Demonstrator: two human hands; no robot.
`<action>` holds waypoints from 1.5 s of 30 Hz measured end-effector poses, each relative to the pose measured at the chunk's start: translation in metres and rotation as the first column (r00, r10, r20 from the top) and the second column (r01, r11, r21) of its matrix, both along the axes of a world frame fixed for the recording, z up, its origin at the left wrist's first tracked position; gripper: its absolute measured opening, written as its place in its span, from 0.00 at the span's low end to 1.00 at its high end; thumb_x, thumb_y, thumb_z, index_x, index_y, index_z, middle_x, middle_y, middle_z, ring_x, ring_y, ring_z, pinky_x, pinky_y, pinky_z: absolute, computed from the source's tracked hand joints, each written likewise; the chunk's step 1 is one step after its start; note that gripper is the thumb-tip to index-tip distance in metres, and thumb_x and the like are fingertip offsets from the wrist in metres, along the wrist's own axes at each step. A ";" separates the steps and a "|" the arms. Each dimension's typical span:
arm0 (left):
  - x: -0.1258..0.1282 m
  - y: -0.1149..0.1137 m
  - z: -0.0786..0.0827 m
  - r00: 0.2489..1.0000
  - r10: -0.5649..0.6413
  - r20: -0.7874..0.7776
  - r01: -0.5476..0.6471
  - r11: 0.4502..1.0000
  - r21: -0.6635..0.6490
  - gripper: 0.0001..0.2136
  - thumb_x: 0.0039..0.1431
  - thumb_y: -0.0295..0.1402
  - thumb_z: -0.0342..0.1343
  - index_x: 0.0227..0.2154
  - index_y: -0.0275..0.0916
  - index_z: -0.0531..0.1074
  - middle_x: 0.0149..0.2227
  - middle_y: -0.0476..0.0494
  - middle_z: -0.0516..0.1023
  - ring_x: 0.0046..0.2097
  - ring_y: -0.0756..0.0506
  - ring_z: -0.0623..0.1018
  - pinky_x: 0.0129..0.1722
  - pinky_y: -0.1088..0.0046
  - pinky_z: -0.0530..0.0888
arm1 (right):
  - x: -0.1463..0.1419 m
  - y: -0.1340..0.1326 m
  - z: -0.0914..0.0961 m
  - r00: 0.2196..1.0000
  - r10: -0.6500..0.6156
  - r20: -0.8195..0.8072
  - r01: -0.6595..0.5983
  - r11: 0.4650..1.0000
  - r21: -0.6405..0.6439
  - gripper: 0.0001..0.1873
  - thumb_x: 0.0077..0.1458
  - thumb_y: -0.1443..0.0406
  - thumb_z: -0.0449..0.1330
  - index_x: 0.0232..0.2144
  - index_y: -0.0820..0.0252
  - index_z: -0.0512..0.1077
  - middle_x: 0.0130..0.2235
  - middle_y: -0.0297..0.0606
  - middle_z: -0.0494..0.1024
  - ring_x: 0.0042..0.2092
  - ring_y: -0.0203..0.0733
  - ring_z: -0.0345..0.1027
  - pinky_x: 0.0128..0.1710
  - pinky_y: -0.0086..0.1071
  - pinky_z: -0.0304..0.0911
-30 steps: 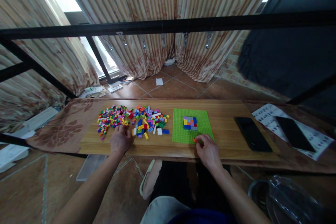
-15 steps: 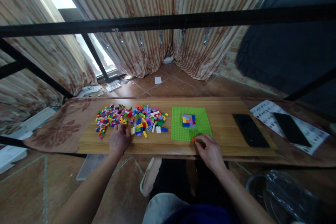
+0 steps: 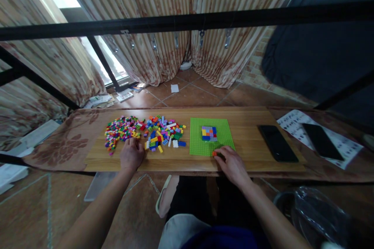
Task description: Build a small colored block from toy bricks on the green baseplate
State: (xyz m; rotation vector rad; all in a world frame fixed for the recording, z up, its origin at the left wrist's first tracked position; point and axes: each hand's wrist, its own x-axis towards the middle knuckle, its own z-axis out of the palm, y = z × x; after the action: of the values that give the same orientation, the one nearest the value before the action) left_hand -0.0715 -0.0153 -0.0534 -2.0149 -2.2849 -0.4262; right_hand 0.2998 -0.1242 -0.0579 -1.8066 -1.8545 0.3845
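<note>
My right hand is at the front edge of a green studded baseplate, its thumb and fingertips pinching a small orange toy brick. Whether that brick touches the plate I cannot tell. Near the plate's middle sits a block of joined bricks in blue, yellow, orange, lilac and red. My left hand rests on the wooden board with curled fingers, close to a pile of small mixed bricks. Its fingertips are hidden. A second pile of larger bricks lies between that hand and the plate.
A black phone lies on the wooden board to the right. Beyond it, another dark phone rests on a printed sheet. A black metal bar crosses above the board's far side.
The view has shifted a little. My right hand still pinches the orange brick at the plate's front edge, with the fingers slightly moved. My left hand stays beside the small bricks.
</note>
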 end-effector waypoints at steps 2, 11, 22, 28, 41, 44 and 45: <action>0.000 0.000 0.000 1.000 0.000 -0.003 0.000 1.000 0.000 0.10 0.60 0.34 0.46 0.40 0.37 0.69 0.42 0.38 0.73 0.39 0.42 0.74 0.34 0.68 0.67 | -0.001 0.000 0.001 1.000 -0.013 -0.013 0.013 1.000 0.011 0.09 0.57 0.63 0.54 0.38 0.56 0.73 0.40 0.39 0.73 0.43 0.44 0.68 0.44 0.38 0.63; 0.000 -0.002 -0.002 1.000 -0.016 0.015 0.015 1.000 0.022 0.10 0.60 0.34 0.46 0.40 0.38 0.69 0.42 0.38 0.73 0.41 0.42 0.75 0.35 0.69 0.67 | -0.045 0.010 0.008 0.997 0.069 -0.019 -0.068 0.998 0.013 0.09 0.59 0.63 0.53 0.40 0.56 0.72 0.41 0.39 0.73 0.44 0.44 0.66 0.44 0.36 0.61; -0.002 -0.002 -0.006 1.000 -0.014 0.003 0.014 1.000 0.025 0.10 0.61 0.34 0.46 0.40 0.37 0.69 0.42 0.39 0.73 0.39 0.42 0.75 0.33 0.69 0.66 | -0.119 0.048 0.005 0.987 0.151 0.062 -0.153 0.988 0.027 0.07 0.60 0.63 0.54 0.35 0.54 0.73 0.38 0.37 0.73 0.43 0.44 0.63 0.43 0.35 0.56; -0.002 -0.002 -0.006 0.999 -0.002 0.050 0.002 1.000 0.003 0.09 0.60 0.33 0.47 0.40 0.38 0.69 0.43 0.39 0.73 0.39 0.43 0.75 0.34 0.69 0.67 | -0.114 0.048 -0.001 0.992 0.112 0.065 -0.117 0.990 0.080 0.07 0.58 0.63 0.55 0.38 0.54 0.72 0.39 0.39 0.74 0.44 0.46 0.63 0.42 0.37 0.55; -0.002 -0.003 -0.006 0.996 -0.011 0.083 0.010 1.000 0.021 0.08 0.59 0.30 0.48 0.40 0.38 0.69 0.42 0.39 0.73 0.41 0.43 0.74 0.37 0.69 0.68 | -0.111 0.070 -0.001 0.993 0.075 0.091 -0.084 0.991 0.102 0.09 0.59 0.64 0.53 0.36 0.56 0.73 0.37 0.40 0.75 0.43 0.46 0.64 0.43 0.38 0.55; -0.002 -0.003 -0.006 0.997 -0.005 0.077 0.005 1.000 0.007 0.08 0.59 0.31 0.48 0.39 0.38 0.69 0.41 0.39 0.73 0.40 0.43 0.75 0.37 0.69 0.68 | -0.111 0.079 0.004 0.997 0.050 0.065 -0.058 0.990 0.130 0.11 0.59 0.66 0.51 0.38 0.57 0.74 0.39 0.41 0.75 0.44 0.46 0.65 0.45 0.38 0.56; -0.002 -0.004 -0.006 0.997 -0.006 0.078 0.005 1.000 0.008 0.08 0.59 0.31 0.48 0.39 0.38 0.69 0.42 0.39 0.73 0.40 0.43 0.75 0.37 0.69 0.68 | -0.111 0.083 0.005 0.997 0.042 0.061 -0.050 0.989 0.136 0.12 0.58 0.66 0.51 0.39 0.58 0.74 0.39 0.41 0.75 0.45 0.47 0.65 0.45 0.38 0.56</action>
State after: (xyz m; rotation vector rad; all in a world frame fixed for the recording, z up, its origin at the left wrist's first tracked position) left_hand -0.0731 -0.0189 -0.0590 -2.0366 -2.3185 -0.5221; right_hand 0.1886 -0.0416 -0.0525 -1.7012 -1.9159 0.2167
